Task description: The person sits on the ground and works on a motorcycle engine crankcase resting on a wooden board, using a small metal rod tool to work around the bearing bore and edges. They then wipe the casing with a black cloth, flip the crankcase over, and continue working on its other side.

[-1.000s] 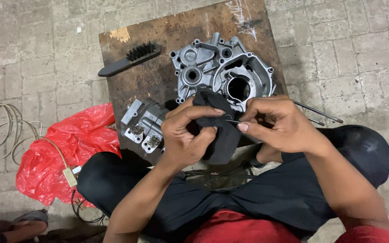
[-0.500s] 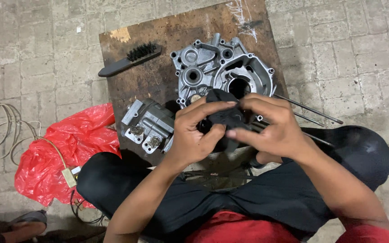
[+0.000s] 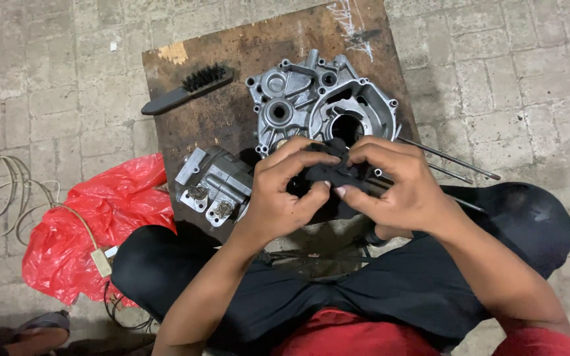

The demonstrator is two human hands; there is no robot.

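My left hand (image 3: 284, 191) and my right hand (image 3: 397, 186) are both closed around a crumpled black cloth (image 3: 332, 169), held just above my lap. What the cloth wraps is hidden. Right behind my hands lies a grey metal engine crankcase half (image 3: 311, 99) on a dark wooden board (image 3: 232, 112). To the left of my left hand sits a smaller grey engine part (image 3: 216, 186) at the board's near edge. Thin metal rods (image 3: 450, 158) stick out to the right from behind my right hand.
A black brush (image 3: 186, 89) lies on the board's far left. A red plastic bag (image 3: 94, 224) and a pale cable with a small plug (image 3: 8, 198) lie on the paved floor at my left. My crossed legs in black trousers (image 3: 364, 290) fill the foreground.
The flat black cloth has been bunched into a small wad between both hands, which moved slightly up toward the crankcase half.
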